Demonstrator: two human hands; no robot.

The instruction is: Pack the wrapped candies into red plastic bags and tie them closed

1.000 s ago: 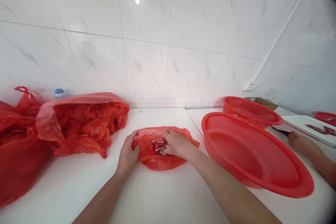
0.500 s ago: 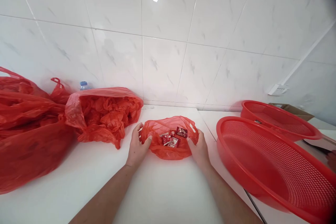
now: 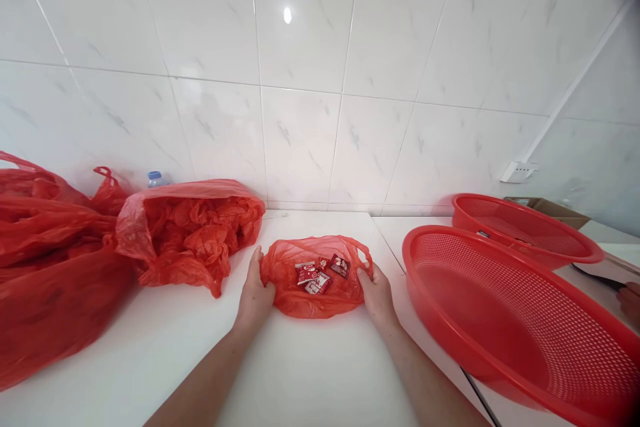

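A thin red plastic bag [image 3: 320, 307] sits on the white table in front of me, its mouth spread wide. Several small red and white printed sachets [image 3: 317, 283] lie inside it, along with a darker maroon one [image 3: 340, 265]. At the bag's left side, my left hand [image 3: 255, 298] grips the plastic, thumb toward the front and fingers along the outside. My right hand [image 3: 379, 295] holds the opposite side near a handle loop, with its thumb over the rim. The fingers of both hands are partly hidden.
To the left, a red bag [image 3: 190, 190] stuffed with crumpled plastic stands beside larger red bags [image 3: 55, 280]. A bottle [image 3: 156, 178] is behind them. Two red mesh baskets [image 3: 480, 307] are on the right, near a cardboard box [image 3: 563, 212]. Another person's hand [image 3: 631, 300] holds a dark-bladed tool.
My left thumb has moved off the inside of the bag's rim toward its front left. The bag's mouth is rounder and the sachets show more fully. The view has tilted slightly.
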